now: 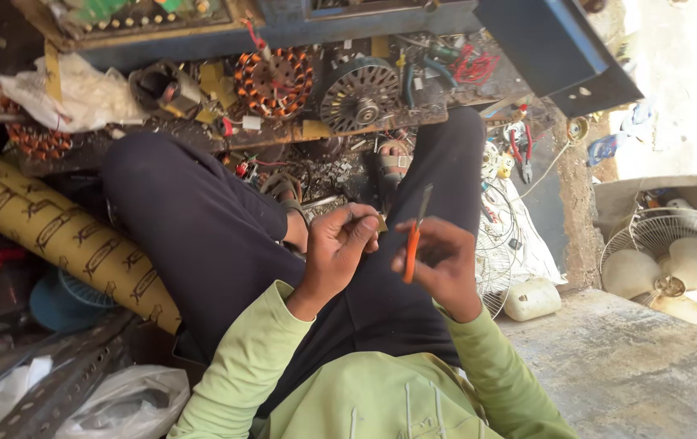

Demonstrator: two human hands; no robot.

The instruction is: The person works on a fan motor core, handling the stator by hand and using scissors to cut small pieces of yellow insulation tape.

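My left hand (340, 248) pinches a small brass-coloured part (382, 221) between thumb and fingertips, held over my lap. My right hand (444, 260) grips an orange-handled tool (413, 244) whose thin metal blade points up and away, close beside the small part. Both hands nearly touch above my dark trousers (202, 236). My sleeves are light green.
A cluttered low workbench (226, 134) carries copper-wound motor stators (275, 81) and a metal rotor (359, 93). Red-handled pliers (521, 150) lie at right. A yellow cardboard roll (64, 236) leans at left. A fan with guard (673, 260) and a concrete ledge (633, 366) sit at right.
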